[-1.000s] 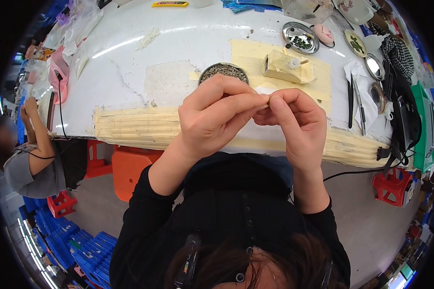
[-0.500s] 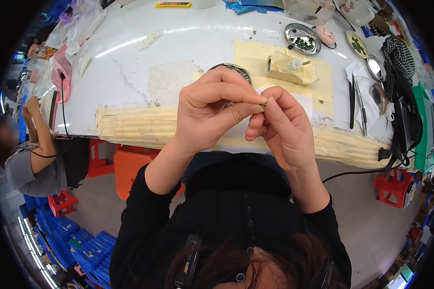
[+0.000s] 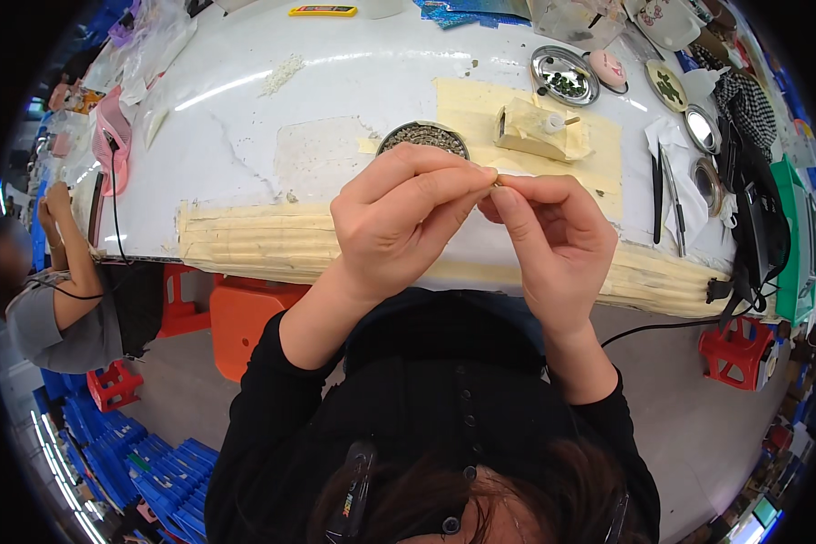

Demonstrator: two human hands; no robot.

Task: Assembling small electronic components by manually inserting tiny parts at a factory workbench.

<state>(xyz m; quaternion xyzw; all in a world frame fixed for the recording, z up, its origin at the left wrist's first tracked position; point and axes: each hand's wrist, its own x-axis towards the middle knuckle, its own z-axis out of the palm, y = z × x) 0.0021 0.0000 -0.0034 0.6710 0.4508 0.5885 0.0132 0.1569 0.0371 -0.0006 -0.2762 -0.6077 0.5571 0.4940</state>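
My left hand [image 3: 394, 218] and my right hand [image 3: 558, 240] meet fingertip to fingertip above the table's near edge. Both are closed in a pinch on a tiny gold-coloured piece [image 3: 497, 182], mostly covered by the fingers, so its exact kind does not show. Just beyond my left hand lies a round dark-rimmed dish [image 3: 423, 126] full of small grey-brown grains. To the right of it, a block wrapped in cream tape [image 3: 528, 129] carries a white nozzle-like part and a thin stick.
Far right are a metal dish [image 3: 542, 65] with dark green bits, a pink round thing [image 3: 609, 69] and a cream dish [image 3: 666, 86]. Tweezers [image 3: 673, 199] lie on white tissue. A person [image 3: 63, 299] sits at left, by red stools [image 3: 186, 299]. Cream tape [image 3: 254, 238] covers the table edge.
My right hand has turned and shifted slightly right, its fingers now straighter at the pinch. My left hand has moved down a little, showing more of the grain dish. The tiny piece stays between the fingertips.
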